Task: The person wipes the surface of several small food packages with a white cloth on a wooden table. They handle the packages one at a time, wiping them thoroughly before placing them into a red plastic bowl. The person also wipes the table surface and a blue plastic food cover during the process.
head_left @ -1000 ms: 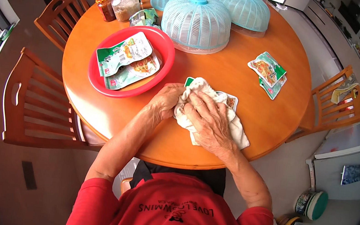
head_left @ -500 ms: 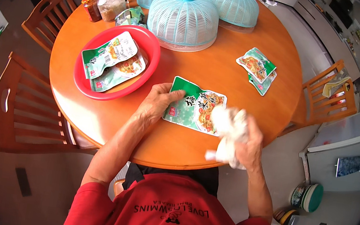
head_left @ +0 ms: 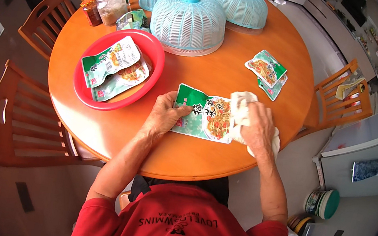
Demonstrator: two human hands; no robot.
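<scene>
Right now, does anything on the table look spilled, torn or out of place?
Nothing stands out. The green food packet lies flat under the left hand, the right hand holds a white cloth against it, and no spill shows.

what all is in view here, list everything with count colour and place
food packet: 1, green, flat at table's near edge
white cloth: 1, on packet's right end
red bowl: 1, table's left, holding 2 green packets
packets: 2 stacked, green, table's right
mesh food covers: 3 light blue, 1 pale, far side
jars and bottle: far left of table
round table: 1, orange wood
wooden chairs: about 5, around table
left hand: presses packet's left end
right hand: grip on cloth
</scene>
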